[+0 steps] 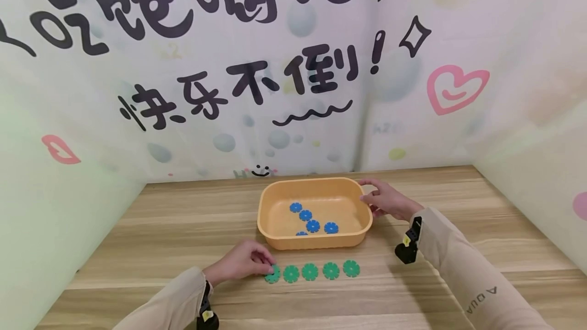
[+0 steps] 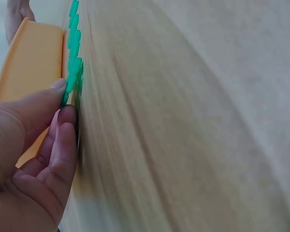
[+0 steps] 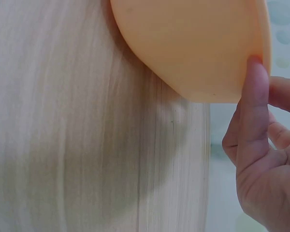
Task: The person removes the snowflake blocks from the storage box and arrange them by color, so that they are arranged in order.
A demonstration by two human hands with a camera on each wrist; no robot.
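Note:
My left hand (image 1: 240, 261) pinches a green notched plastic disc (image 1: 272, 276) at the left end of a row of green discs. In the left wrist view the thumb (image 2: 55, 89) lies on the disc's edge, with the fingers curled below. The other green discs (image 1: 310, 272) lie side by side on the table, in front of an orange plastic basin (image 1: 316, 242). Several blue notched discs (image 1: 313, 226) are scattered inside the basin. At its right end my right hand (image 1: 390, 201) grips the rim, one digit along the outer wall in the right wrist view.
The wood-grain table (image 1: 183, 218) meets a white printed curtain (image 1: 220, 157) just behind the basin. More curtain (image 1: 527, 157) runs along both sides. Each wrist carries a small black camera (image 1: 408, 246).

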